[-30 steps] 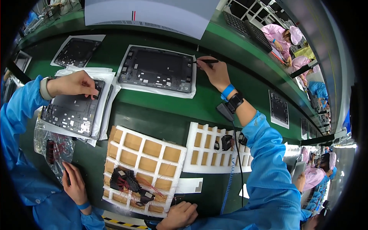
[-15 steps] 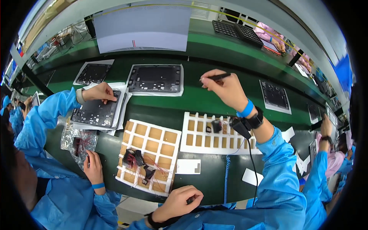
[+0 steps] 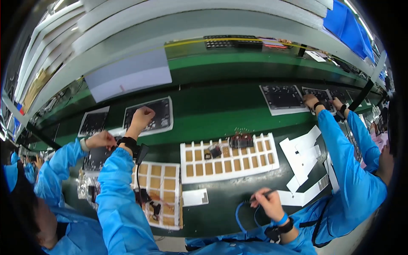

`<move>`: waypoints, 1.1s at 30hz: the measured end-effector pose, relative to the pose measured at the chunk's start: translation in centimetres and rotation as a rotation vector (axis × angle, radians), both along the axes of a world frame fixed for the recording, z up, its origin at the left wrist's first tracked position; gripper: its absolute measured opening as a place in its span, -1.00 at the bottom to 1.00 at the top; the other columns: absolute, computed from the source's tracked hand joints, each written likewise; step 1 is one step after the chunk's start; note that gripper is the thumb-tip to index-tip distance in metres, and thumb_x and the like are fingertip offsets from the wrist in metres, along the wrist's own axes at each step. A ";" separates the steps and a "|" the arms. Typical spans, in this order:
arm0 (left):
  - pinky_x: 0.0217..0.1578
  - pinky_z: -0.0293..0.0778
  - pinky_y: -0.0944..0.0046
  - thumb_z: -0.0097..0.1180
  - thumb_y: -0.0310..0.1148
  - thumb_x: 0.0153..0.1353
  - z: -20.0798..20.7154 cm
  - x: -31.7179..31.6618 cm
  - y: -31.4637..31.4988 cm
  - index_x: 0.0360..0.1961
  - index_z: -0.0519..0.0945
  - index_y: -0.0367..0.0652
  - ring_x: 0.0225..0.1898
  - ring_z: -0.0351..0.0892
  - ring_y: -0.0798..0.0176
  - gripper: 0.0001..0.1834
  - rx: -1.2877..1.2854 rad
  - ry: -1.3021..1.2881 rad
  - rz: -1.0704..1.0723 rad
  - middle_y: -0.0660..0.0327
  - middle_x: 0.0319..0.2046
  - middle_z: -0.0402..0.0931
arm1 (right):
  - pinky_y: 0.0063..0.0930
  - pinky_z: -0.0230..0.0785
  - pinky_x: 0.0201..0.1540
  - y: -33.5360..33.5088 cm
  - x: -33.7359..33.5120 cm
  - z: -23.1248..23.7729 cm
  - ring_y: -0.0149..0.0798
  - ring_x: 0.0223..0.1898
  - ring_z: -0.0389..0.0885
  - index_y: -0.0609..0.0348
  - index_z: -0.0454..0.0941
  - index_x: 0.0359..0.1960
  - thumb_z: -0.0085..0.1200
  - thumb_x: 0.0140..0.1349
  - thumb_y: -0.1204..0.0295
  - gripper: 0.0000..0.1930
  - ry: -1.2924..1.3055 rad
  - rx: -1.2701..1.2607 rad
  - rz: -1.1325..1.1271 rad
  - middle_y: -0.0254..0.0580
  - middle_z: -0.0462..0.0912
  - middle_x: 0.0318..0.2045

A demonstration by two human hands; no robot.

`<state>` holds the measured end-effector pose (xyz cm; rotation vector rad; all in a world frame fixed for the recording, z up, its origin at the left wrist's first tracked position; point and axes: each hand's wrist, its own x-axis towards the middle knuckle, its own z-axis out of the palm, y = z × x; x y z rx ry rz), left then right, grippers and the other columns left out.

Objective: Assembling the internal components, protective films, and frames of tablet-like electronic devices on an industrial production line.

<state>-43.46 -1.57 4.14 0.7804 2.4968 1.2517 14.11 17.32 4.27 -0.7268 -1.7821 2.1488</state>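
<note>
My left hand (image 3: 142, 117) reaches far forward on a blue-sleeved arm with a black wrist strap. Its curled fingers rest on a black circuit panel (image 3: 158, 111) in a white tray, and I cannot see whether it holds anything. My right hand (image 3: 265, 203), with a blue band and a black watch on its wrist, is low near the table's front edge. It grips a thin black pen-like tool (image 3: 264, 194), with a blue cable loop (image 3: 243, 211) just to its left. A white divider tray (image 3: 229, 158) with brown cells and a few small dark parts lies between my hands.
A second divider tray (image 3: 165, 187) holds red and black wired parts. A co-worker's hand (image 3: 100, 139) on the left touches another panel. On the right, a co-worker's hands (image 3: 314, 102) work on a panel (image 3: 282, 97). White card pieces (image 3: 304, 155) lie at right and a grey sheet (image 3: 127, 76) at the back.
The view has swung right. My right hand has come back from the panel to the table's front edge with the black tool. My left hand has gone forward onto the panel.
</note>
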 end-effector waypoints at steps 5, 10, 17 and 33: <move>-0.09 0.59 0.07 0.38 -0.27 0.11 -4.8 -4.0 6.4 -0.26 0.74 -0.16 -0.17 0.72 -0.03 -0.77 -0.243 0.383 0.028 0.04 -0.30 0.73 | -0.53 0.54 -0.36 -1.2 3.8 -6.7 -0.41 -0.48 0.66 0.37 0.62 -0.27 0.09 0.43 0.46 -0.82 -0.108 0.051 -0.195 -0.15 0.68 -0.50; -0.11 0.59 0.07 0.37 -0.31 0.11 -4.7 -6.1 7.6 -0.28 0.75 -0.21 -0.20 0.73 -0.06 -0.78 -0.266 0.352 -0.138 0.01 -0.31 0.73 | -0.52 0.56 -0.42 -1.8 4.3 -6.8 -0.35 -0.52 0.67 0.39 0.60 -0.28 0.14 0.43 0.36 -0.74 -0.098 0.038 -0.194 -0.09 0.69 -0.47; -0.13 0.60 0.12 0.40 -0.32 0.07 -5.3 -9.0 6.8 -0.27 0.76 -0.22 -0.22 0.74 0.02 -0.77 -0.209 0.235 -0.251 0.03 -0.31 0.74 | -0.53 0.56 -0.43 -1.5 2.9 -6.3 -0.35 -0.52 0.68 0.40 0.61 -0.28 0.14 0.42 0.36 -0.74 -0.163 0.053 -0.164 -0.09 0.68 -0.47; -0.18 0.54 0.19 0.26 -0.41 0.23 -6.3 -10.5 5.1 -0.27 0.65 -0.26 -0.27 0.65 0.13 -0.86 -0.282 0.270 -0.303 0.08 -0.33 0.67 | -0.56 0.55 -0.46 -1.7 3.3 -6.3 -0.35 -0.51 0.69 0.41 0.62 -0.28 0.16 0.40 0.37 -0.74 -0.183 0.175 -0.183 -0.10 0.67 -0.47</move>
